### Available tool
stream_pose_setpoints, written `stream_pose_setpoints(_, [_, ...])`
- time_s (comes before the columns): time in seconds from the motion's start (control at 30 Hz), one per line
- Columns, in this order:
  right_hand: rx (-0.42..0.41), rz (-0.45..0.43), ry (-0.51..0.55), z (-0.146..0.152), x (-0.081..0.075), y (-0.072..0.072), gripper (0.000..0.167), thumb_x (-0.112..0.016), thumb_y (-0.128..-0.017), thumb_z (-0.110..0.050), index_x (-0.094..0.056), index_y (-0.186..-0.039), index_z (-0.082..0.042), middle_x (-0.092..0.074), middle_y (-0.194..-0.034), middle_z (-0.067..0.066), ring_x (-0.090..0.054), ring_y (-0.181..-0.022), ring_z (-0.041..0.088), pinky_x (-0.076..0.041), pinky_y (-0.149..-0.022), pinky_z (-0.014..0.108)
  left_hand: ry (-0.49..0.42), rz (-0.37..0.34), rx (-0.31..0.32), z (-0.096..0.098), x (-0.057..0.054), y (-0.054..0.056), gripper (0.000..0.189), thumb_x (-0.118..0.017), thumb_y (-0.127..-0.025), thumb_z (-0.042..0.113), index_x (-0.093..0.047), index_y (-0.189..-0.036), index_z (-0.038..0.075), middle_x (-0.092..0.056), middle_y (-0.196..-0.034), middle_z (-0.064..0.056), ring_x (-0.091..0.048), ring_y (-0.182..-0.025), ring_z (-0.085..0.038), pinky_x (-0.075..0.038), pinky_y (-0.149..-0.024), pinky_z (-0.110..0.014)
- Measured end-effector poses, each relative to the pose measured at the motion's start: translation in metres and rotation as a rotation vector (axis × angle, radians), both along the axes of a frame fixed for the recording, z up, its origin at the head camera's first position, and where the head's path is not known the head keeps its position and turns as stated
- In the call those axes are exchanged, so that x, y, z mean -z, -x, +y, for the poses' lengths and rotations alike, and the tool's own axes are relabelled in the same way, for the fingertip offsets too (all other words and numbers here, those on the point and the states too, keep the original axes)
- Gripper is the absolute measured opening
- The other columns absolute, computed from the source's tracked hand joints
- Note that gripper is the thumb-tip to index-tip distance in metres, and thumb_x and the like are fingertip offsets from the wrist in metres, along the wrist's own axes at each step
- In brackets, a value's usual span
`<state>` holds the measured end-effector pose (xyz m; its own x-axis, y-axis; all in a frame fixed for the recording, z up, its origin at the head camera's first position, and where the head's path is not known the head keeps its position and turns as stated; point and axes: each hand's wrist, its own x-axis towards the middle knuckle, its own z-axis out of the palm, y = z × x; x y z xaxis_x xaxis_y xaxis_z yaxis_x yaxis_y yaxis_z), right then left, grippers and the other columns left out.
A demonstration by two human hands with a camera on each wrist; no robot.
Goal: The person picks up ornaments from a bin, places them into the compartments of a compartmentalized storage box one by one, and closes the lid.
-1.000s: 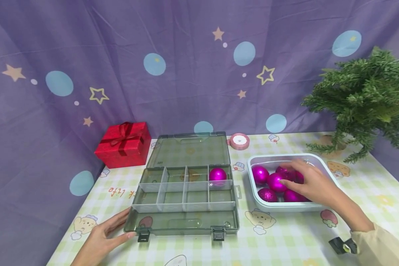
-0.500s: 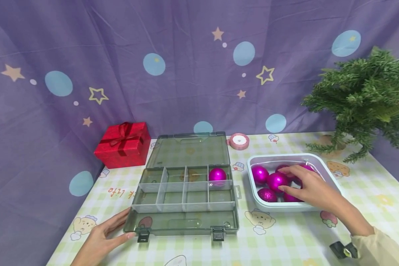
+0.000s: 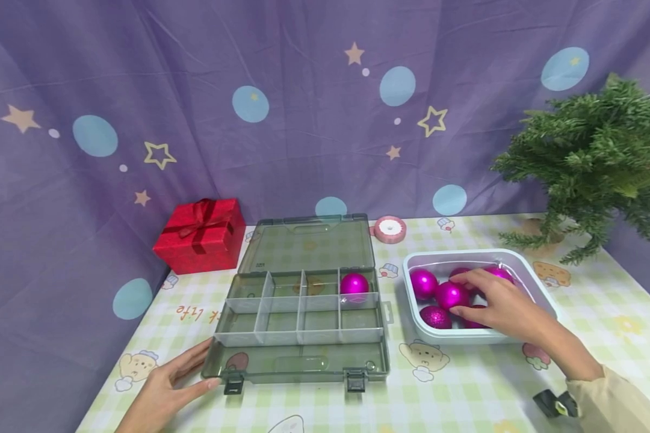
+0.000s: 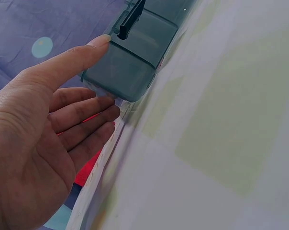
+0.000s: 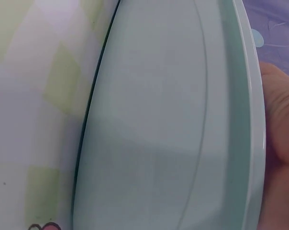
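Touching divided box, left hand is held relaxed; right of box, magenta ball is gripped by right hand.

Left fingers by the corner of a teal plastic case

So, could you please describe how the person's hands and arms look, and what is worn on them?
The left hand and right hand are bare, with no gloves or rings visible. The right sleeve is pale beige and loose. A small black item shows beside it; whether it is attached is unclear. No left sleeve is in view.
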<state>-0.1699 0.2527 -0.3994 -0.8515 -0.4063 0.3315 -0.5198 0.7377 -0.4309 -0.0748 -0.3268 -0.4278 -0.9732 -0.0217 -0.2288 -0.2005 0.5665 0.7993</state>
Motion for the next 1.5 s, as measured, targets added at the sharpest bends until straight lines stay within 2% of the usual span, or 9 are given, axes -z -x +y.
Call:
stream_pose_setpoints(0.67, [-0.013,0.004,-0.055,-0.002,-0.003,0.003,0.052,-0.091,-0.081,-0.024,-0.071,-0.124,-0.003,-0.069,-0.111,0.007,-0.069,-0.096,0.026,-0.056,-0.082,0.051,-0.003,0.019,-0.002,0.0,0.001,-0.002,0.083,-0.084,-0.088,0.039,-0.048,-0.156,0.01,-0.052,-0.153,-0.012,-0.053,-0.136,-0.033,-0.047,-0.097,-0.016])
stream_pose_setpoints(1.03, [0.002,0.007,-0.008,0.003,-0.006,0.0,0.048,-0.09,-0.083,-0.026,-0.072,-0.123,-0.007,-0.072,-0.109,0.0,-0.068,-0.094,0.018,-0.056,-0.079,0.042,0.007,0.014,0.001,0.0,0.001,-0.001,0.082,-0.084,-0.088,0.039,-0.048,-0.156,0.009,-0.052,-0.152,-0.013,-0.054,-0.136,-0.034,-0.048,-0.096,-0.017])
stream_pose_setpoints(1.23, [-0.005,-0.026,0.026,0.006,-0.016,0.0,0.049,-0.087,-0.087,-0.024,-0.069,-0.128,-0.004,-0.072,-0.111,0.002,-0.069,-0.098,0.024,-0.057,-0.082,0.049,0.017,0.017,0.002,0.0,0.0,0.0,0.082,-0.084,-0.088,0.039,-0.048,-0.156,0.008,-0.052,-0.152,-0.014,-0.054,-0.136,-0.034,-0.047,-0.095,-0.016])
stream_pose_setpoints(1.37, [-0.013,0.02,0.04,0.004,-0.021,0.002,0.048,-0.088,-0.086,-0.023,-0.07,-0.128,-0.006,-0.074,-0.111,0.004,-0.071,-0.099,0.027,-0.057,-0.082,0.052,0.023,0.022,0.006,0.0,0.001,0.0,0.082,-0.084,-0.088,0.04,-0.048,-0.156,0.008,-0.052,-0.152,-0.014,-0.054,-0.135,-0.034,-0.047,-0.096,-0.016])
stream_pose_setpoints(1.5, [-0.033,0.098,0.049,0.0,-0.025,0.006,0.047,-0.09,-0.083,-0.02,-0.072,-0.125,-0.009,-0.076,-0.11,0.001,-0.072,-0.097,0.022,-0.058,-0.08,0.047,0.017,0.016,0.006,0.0,0.0,0.0,0.082,-0.083,-0.089,0.04,-0.048,-0.156,0.008,-0.052,-0.152,-0.015,-0.054,-0.136,-0.035,-0.048,-0.095,-0.017])
